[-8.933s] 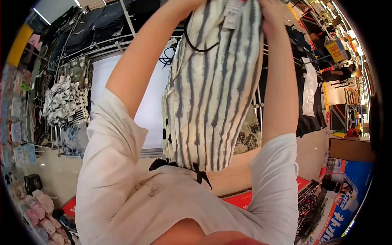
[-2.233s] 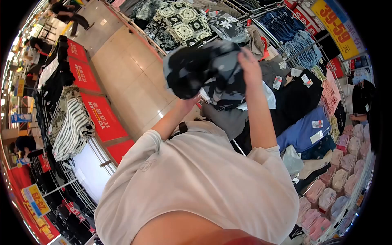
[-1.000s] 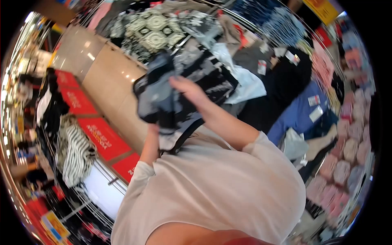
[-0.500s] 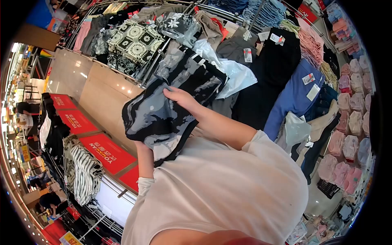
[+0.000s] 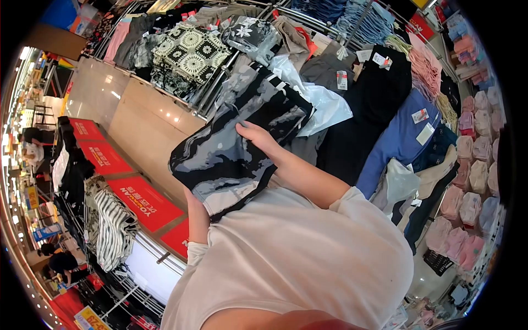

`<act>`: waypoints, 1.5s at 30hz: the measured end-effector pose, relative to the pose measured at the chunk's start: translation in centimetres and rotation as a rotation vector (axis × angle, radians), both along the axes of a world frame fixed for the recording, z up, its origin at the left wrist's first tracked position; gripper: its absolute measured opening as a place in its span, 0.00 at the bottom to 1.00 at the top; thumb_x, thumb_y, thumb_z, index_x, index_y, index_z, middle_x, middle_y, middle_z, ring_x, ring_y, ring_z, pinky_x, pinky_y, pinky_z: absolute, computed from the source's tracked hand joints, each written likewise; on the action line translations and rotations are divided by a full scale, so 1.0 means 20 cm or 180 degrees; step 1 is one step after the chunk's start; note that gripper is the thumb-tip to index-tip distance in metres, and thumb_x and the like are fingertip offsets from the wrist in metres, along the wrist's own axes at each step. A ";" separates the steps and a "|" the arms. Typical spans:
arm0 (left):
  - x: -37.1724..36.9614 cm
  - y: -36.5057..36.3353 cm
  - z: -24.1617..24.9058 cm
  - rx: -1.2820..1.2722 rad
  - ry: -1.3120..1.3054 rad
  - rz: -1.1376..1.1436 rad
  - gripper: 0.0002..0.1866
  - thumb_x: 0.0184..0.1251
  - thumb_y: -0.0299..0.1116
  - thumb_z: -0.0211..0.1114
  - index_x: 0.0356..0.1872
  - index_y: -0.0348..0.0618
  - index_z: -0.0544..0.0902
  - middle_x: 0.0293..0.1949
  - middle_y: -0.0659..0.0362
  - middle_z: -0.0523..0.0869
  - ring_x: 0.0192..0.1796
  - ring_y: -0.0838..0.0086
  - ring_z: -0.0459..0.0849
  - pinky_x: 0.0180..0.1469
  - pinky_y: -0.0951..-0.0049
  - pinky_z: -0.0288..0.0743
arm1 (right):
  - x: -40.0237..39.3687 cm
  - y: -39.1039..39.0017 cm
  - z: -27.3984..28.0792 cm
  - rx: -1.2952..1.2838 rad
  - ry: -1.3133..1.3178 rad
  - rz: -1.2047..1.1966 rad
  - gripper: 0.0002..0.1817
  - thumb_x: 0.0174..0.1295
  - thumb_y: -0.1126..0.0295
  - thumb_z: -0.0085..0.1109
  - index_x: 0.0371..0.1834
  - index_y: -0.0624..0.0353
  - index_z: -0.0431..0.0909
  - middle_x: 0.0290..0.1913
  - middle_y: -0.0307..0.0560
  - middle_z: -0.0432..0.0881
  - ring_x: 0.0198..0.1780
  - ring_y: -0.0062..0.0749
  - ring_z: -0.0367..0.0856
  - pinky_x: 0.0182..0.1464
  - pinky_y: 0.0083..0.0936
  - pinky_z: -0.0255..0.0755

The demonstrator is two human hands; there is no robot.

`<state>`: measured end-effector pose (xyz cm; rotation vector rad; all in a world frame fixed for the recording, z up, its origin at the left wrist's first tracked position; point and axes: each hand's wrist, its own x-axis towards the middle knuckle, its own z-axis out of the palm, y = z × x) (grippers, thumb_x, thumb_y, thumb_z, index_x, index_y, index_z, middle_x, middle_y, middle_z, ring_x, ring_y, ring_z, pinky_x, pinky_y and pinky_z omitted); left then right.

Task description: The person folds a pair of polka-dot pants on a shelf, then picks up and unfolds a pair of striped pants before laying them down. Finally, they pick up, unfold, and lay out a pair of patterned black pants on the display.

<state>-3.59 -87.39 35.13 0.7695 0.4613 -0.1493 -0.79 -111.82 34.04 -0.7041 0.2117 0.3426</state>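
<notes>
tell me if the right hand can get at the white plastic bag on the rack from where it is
Probably yes. The right hand lies on the black-and-grey garment, and the white plastic bag sits just beyond it on top of the pile, uncovered. Nothing lies between them, but the hand would have to let go of the garment first.

A glossy beige tiled floor (image 5: 140, 118) is seen at ten o'clock, with ceiling lights reflected in it. Red floor signs (image 5: 143, 201) are laid along its edge at eight o'clock. Metal clothing racks (image 5: 341, 33) are crowded at twelve and two o'clock. A white display platform (image 5: 148, 267) is set at seven o'clock.
</notes>
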 end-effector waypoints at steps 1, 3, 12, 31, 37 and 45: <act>0.00 0.01 0.01 -0.0033 -0.0046 -0.0006 0.27 0.78 0.49 0.53 0.69 0.41 0.75 0.66 0.50 0.80 0.67 0.54 0.77 0.70 0.51 0.72 | 0.00 0.00 -0.01 -0.0010 -0.0005 0.0024 0.20 0.77 0.60 0.55 0.63 0.62 0.78 0.52 0.41 0.87 0.48 0.24 0.85 0.54 0.24 0.78; 0.01 0.06 0.02 -0.0134 -0.0184 -0.0016 0.27 0.78 0.48 0.53 0.68 0.41 0.76 0.66 0.50 0.80 0.67 0.54 0.78 0.70 0.51 0.72 | 0.00 0.01 -0.02 -0.0266 -0.0015 0.0029 0.21 0.78 0.60 0.54 0.66 0.61 0.76 0.56 0.42 0.86 0.52 0.25 0.85 0.55 0.24 0.78; -0.04 0.34 0.37 -0.0601 -0.0819 -0.0503 0.25 0.76 0.42 0.55 0.68 0.39 0.75 0.62 0.48 0.82 0.63 0.52 0.81 0.69 0.52 0.74 | 0.00 0.48 -0.33 -0.0428 0.0353 0.1046 0.22 0.76 0.60 0.56 0.68 0.59 0.76 0.60 0.45 0.85 0.57 0.34 0.84 0.60 0.31 0.77; 0.02 0.62 0.73 0.0824 -0.0552 0.1501 0.11 0.72 0.25 0.57 0.52 0.34 0.79 0.41 0.52 0.88 0.39 0.63 0.90 0.42 0.63 0.87 | 0.30 0.47 -0.62 -0.2682 -0.0925 0.0569 0.16 0.70 0.70 0.61 0.57 0.67 0.80 0.50 0.51 0.87 0.54 0.35 0.84 0.61 0.31 0.74; -0.01 0.53 0.69 0.0759 -0.0951 0.2200 0.09 0.72 0.24 0.59 0.51 0.38 0.77 0.42 0.55 0.87 0.41 0.66 0.90 0.44 0.63 0.87 | 0.06 0.84 0.42 -0.2778 -0.3724 0.0741 0.40 0.52 0.74 0.74 0.72 0.61 0.69 0.70 0.56 0.73 0.68 0.49 0.75 0.68 0.41 0.70; -0.22 0.50 0.78 0.1030 -0.0906 0.2476 0.16 0.76 0.30 0.62 0.60 0.48 0.73 0.49 0.61 0.84 0.46 0.71 0.86 0.45 0.69 0.83 | 0.10 1.17 0.61 -0.2531 -0.5311 0.0612 0.38 0.47 0.80 0.74 0.67 0.49 0.78 0.59 0.54 0.81 0.55 0.52 0.84 0.53 0.35 0.80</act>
